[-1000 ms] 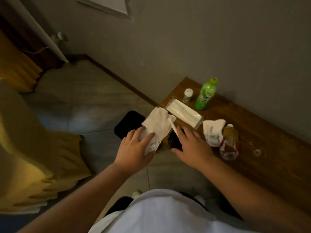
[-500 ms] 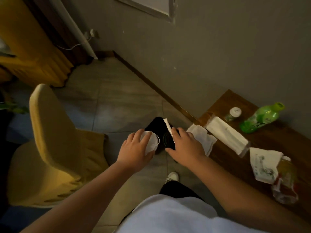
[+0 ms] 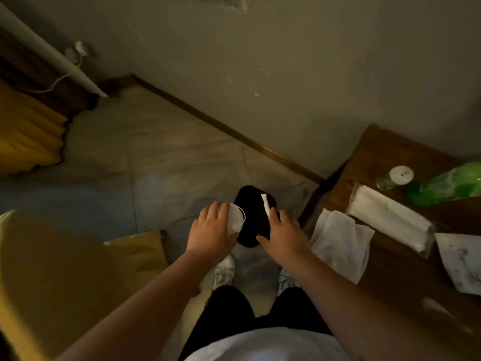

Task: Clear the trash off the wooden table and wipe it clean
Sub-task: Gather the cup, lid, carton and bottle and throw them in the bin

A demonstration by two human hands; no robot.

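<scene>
My left hand (image 3: 210, 234) grips a clear plastic cup (image 3: 235, 220) and my right hand (image 3: 282, 234) curls around a dark lid and a white stick (image 3: 265, 208), both over the black bin (image 3: 251, 217) on the floor. The worktop (image 3: 406, 272) is far from cleared: a cloth (image 3: 341, 243) overhangs its near edge, a tissue pack (image 3: 387, 217), 2 bottles and a wrapper (image 3: 460, 261) remain, wiping not begun.

The room is dim and warm-toned, lit softly from what seems to be somewhere behind and above the person, with no hard shadows and a faint pale sheen on the floor tiles (image 3: 161, 178). Wide-angle bending curves the wall's baseboard (image 3: 223, 126) and stretches the edges. The green bottle (image 3: 447, 185) on the worktop (image 3: 390, 149) is smeared with blur, and the trash bin (image 3: 250, 220) reads as a featureless black patch.
</scene>
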